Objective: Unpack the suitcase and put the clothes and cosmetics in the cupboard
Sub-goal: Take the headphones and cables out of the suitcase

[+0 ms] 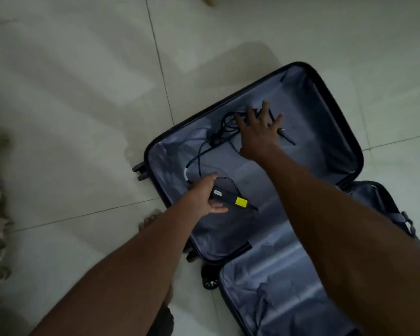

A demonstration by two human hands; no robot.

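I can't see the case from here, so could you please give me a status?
Left hand grips charger. Right hand open over cables. Suitcase open.

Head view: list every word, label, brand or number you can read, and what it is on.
No text is readable.
Yellow label on the black power adapter: blank or too blurred to tell.
Pale label on the adapter, near the left hand: too blurred to read.
Suitcase: no markings visible.

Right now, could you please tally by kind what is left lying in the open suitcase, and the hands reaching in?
Black power adapter with yellow label: 1
Tangle of black cables: 1
Hands: 2, left hand on the adapter, right hand spread over the cables
Suitcase: 1
Total: 5
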